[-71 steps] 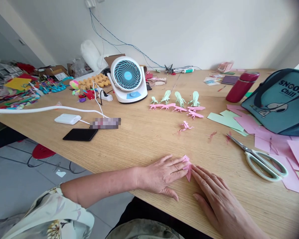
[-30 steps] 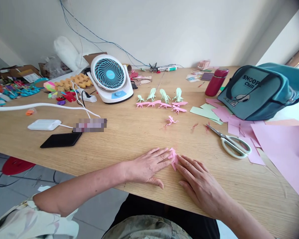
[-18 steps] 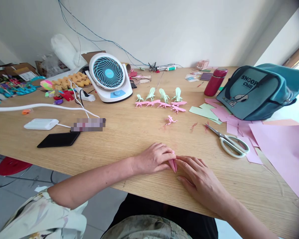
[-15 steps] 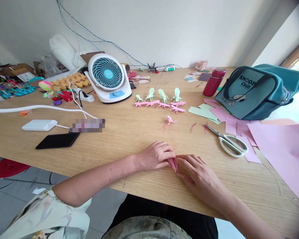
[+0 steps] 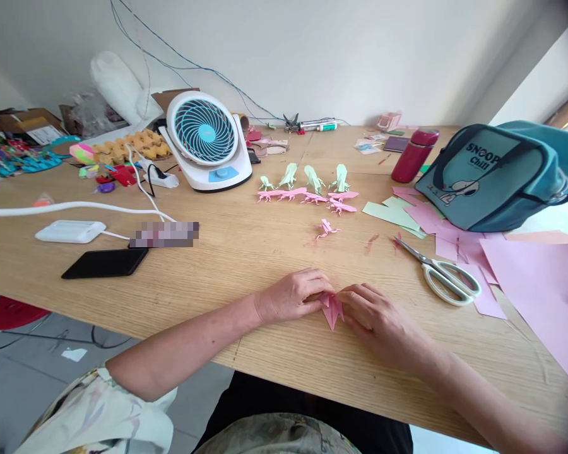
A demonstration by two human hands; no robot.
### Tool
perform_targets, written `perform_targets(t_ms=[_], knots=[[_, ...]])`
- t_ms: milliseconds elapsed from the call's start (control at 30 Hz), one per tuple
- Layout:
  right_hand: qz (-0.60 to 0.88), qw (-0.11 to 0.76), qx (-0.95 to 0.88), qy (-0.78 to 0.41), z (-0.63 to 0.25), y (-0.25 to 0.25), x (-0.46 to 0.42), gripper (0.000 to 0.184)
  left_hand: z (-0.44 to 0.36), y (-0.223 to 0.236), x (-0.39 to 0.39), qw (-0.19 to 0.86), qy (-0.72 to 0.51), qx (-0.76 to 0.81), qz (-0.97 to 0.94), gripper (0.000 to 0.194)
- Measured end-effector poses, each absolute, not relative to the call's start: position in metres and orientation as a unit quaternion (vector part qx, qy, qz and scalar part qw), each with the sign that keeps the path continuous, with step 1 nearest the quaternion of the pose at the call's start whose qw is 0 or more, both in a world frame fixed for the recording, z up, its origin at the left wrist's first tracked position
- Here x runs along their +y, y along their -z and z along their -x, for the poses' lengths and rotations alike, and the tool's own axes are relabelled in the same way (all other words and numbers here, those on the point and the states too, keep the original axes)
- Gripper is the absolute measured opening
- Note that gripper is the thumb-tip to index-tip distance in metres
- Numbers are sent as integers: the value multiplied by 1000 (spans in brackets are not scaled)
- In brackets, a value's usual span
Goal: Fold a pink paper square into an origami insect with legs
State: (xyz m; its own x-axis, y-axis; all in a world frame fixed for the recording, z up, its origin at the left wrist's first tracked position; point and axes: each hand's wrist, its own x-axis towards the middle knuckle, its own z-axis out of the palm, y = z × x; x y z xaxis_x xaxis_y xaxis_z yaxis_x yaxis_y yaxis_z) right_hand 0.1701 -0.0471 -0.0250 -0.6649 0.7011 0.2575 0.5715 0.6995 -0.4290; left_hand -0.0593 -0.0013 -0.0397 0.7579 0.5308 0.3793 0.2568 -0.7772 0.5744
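Note:
Between my two hands, low over the near part of the table, is a folded piece of pink paper (image 5: 332, 314) with pointed flaps. My left hand (image 5: 299, 294) pinches its upper left side, fingers closed. On its right side, my right hand (image 5: 373, 315) grips an edge between thumb and fingers. The fingertips hide the top of the fold. Beyond my hands sits a small pink origami figure (image 5: 327, 229) with thin legs. Farther back stand a row of pink origami figures (image 5: 313, 198) and several pale green ones (image 5: 314, 179).
Scissors (image 5: 447, 277) lie to the right among pink sheets (image 5: 539, 290) and green paper (image 5: 392, 215). A teal bag (image 5: 492, 183) and a red bottle (image 5: 413, 157) stand behind them. Leftward are a fan (image 5: 208, 139), a black phone (image 5: 105, 263) and a white power bank (image 5: 70, 231).
The pink paper has opened out, its pointed flaps now spread toward me. My right hand has shifted slightly up, fingers more curled. The camera view has moved a little.

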Motion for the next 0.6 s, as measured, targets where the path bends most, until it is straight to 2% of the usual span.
perform_targets(t_ms=[200,367,600], knots=[[359,242,-893,-124,-168,32,-48,19,62,37,-5,204,-260,245,-911,9],[346,248,-899,-99,-169,35,-49,21,62,35,-8,217,-247,248,-911,7],[329,259,-902,-103,-169,39,-51,18,59,36,-14,234,-257,252,-903,13]])
